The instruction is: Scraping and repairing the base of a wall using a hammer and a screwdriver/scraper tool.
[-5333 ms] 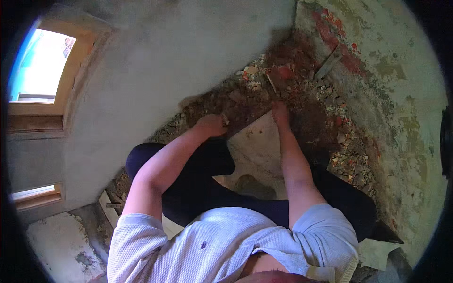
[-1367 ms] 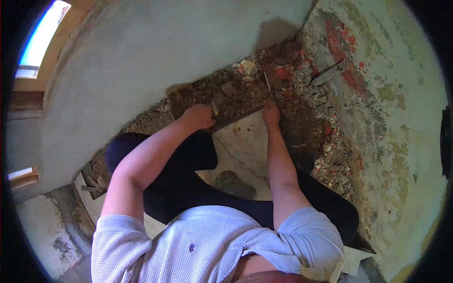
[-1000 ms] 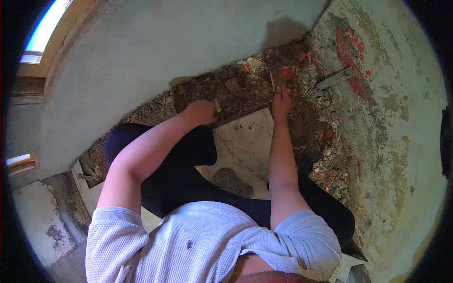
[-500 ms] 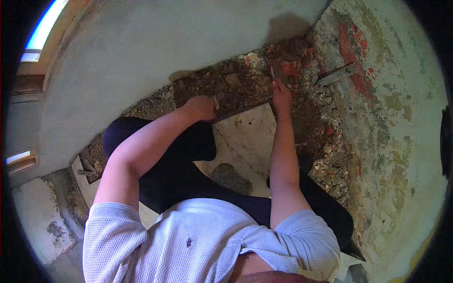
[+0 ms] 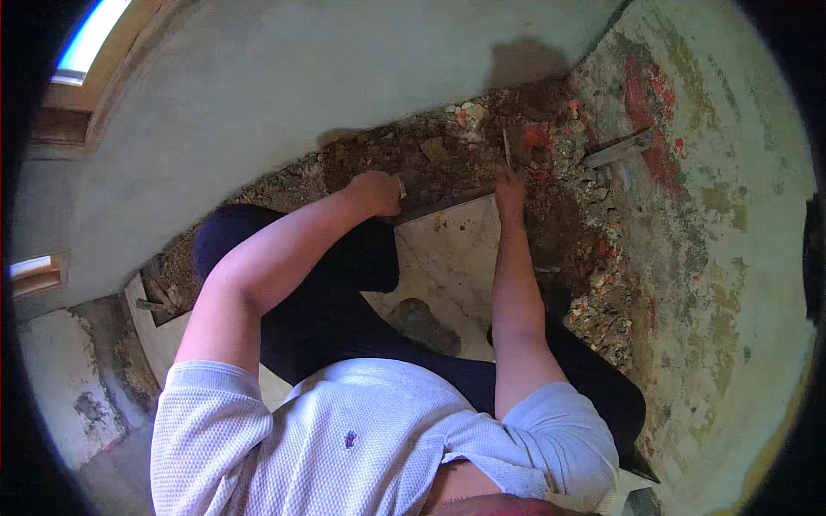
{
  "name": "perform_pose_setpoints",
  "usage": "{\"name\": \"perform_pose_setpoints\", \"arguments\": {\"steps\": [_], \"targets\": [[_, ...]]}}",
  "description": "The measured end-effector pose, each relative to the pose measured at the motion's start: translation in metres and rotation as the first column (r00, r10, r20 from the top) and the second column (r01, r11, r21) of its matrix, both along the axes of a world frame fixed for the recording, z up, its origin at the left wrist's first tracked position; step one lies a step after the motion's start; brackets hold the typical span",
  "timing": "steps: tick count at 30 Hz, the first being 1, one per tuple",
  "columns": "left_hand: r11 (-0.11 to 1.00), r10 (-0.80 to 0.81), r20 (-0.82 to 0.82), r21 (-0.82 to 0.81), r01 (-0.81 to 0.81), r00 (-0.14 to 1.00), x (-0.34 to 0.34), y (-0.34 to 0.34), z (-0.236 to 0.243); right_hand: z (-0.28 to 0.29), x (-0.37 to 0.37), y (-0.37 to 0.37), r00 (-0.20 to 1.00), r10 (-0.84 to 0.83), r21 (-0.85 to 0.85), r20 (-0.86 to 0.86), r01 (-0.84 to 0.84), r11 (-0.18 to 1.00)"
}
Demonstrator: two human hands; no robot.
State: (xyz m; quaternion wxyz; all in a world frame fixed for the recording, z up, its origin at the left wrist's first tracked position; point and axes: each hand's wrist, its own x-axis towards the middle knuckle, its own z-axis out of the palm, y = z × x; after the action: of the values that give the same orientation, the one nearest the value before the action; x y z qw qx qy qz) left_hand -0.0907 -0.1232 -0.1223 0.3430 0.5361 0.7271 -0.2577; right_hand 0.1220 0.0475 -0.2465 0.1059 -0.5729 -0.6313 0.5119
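My left hand is closed at the far left edge of the marble tile, over the dirt, with something small and pale at its fingers that I cannot make out. My right hand is closed on the lower end of a slim pale stick, just beyond the tile's far right corner. Beyond both hands lies broken soil and rubble. A dark grey patch marks the near part of the tile.
Plastered wall runs along the back left, with window openings. Peeling wall rises at the right, a flat strip leaning on it. My bent dark-clad legs flank the tile. A pale broken slab lies at lower left.
My right hand has moved forward from the tile's corner and taken hold of the slim stick. My left hand stays near the tile's edge, closed.
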Motion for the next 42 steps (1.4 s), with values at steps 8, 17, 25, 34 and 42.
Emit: {"name": "perform_pose_setpoints", "arguments": {"steps": [8, 17, 25, 34, 42], "targets": [[0.997, -0.014, 0.025, 0.075, 0.012, 1.0, 0.008, 0.014, -0.002, -0.037, 0.001, 0.028, 0.961, -0.034, 0.246, -0.276, 0.105, 0.963], [0.991, 0.069, 0.04, 0.111, -0.073, 0.997, 0.01, 0.033, -0.004, -0.17, 0.043, 0.03, 0.876, -0.004, 0.322, 0.483, -0.173, 0.931], [0.962, 0.245, 0.1, 0.098, -0.255, 0.964, -0.001, -0.008, -0.062, 0.01, -0.05, -0.026, 0.967, -0.119, 0.221, -0.226, 0.17, 0.96], [0.952, 0.095, 0.061, 0.285, -0.109, 0.994, 0.026, 0.044, -0.009, -0.107, -0.022, -0.019, 0.955, 0.167, 0.298, 0.246, -0.238, 0.924], [0.938, 0.228, -0.024, 0.274, -0.213, 0.973, -0.05, -0.019, -0.084, 0.01, -0.089, -0.033, 0.981, 0.059, 0.175, -0.186, -0.026, 0.984]]}}
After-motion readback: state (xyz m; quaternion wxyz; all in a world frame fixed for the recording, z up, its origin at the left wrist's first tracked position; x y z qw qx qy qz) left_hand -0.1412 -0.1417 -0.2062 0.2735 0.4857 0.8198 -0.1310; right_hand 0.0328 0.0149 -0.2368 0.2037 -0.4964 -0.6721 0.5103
